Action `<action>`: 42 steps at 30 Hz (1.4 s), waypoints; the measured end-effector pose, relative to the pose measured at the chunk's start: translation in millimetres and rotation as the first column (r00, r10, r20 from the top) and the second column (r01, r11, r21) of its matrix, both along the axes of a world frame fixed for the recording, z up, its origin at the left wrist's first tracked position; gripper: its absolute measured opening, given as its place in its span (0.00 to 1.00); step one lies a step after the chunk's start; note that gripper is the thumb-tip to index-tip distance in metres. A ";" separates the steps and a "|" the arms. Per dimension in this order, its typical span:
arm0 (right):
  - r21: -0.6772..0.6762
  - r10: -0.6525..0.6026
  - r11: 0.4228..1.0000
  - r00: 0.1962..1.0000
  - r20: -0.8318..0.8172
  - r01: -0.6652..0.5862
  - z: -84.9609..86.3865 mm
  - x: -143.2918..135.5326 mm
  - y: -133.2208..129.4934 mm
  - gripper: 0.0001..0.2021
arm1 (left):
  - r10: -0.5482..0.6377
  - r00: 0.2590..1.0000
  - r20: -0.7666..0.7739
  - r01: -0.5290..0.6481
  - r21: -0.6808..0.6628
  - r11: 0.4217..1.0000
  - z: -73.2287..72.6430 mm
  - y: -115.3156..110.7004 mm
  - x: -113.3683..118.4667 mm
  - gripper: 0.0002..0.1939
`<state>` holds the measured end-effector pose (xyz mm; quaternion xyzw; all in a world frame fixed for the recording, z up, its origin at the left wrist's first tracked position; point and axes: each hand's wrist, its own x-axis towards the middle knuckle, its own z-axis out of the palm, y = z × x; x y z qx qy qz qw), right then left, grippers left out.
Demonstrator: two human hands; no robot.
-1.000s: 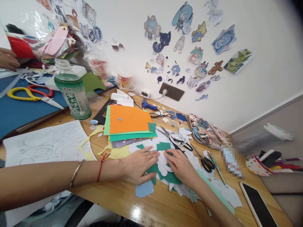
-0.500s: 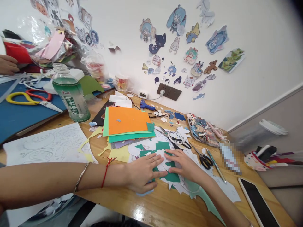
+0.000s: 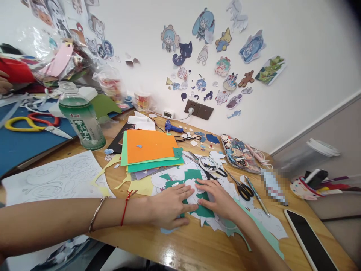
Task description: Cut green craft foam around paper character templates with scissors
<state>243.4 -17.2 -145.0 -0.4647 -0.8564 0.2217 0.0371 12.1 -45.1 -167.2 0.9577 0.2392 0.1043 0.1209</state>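
My left hand (image 3: 170, 206), with a bracelet and red cord on its wrist, lies with fingers spread over white and dark green paper pieces. Just right of it, my right hand (image 3: 216, 197) rests on the same pieces, its fingers apart. Dark green paper (image 3: 205, 210) shows between and below the hands, around white cut-outs. A light green sheet (image 3: 263, 226) lies partly under my right forearm. Behind the hands are a roll of tape (image 3: 208, 164) and black-handled scissors (image 3: 243, 190). Orange paper (image 3: 150, 145) tops a stack at the left.
A green bottle (image 3: 81, 116) and yellow-and-red-handled scissors (image 3: 25, 124) are at the left. A blue glue gun (image 3: 173, 127) lies near the wall. At the right are a pen (image 3: 258, 197), a phone (image 3: 308, 239) and a pen holder (image 3: 306, 188). Another person's hand (image 3: 4, 82) shows at the far left.
The view has shifted slightly. My hands stay nearly in place on the paper, while the light green sheet by my right forearm now shows more to the right. The other person's hand has moved left.
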 end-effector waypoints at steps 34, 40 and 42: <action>0.274 -0.385 0.904 0.902 0.194 0.327 42.2 93.1 14.4 0.19 | 0.364 0.922 -0.134 -0.387 -0.246 0.889 42.1 78.6 -2.3 0.21; 0.435 -0.229 0.886 0.967 0.112 0.159 117.4 24.5 -20.3 0.17 | 0.363 0.903 -0.230 -0.420 -0.295 0.858 34.6 92.5 24.2 0.19; 0.639 0.126 0.764 0.992 -0.015 -0.088 144.3 -3.0 -47.9 0.17 | 0.352 0.901 -0.252 -0.423 -0.339 0.840 34.3 96.4 27.1 0.18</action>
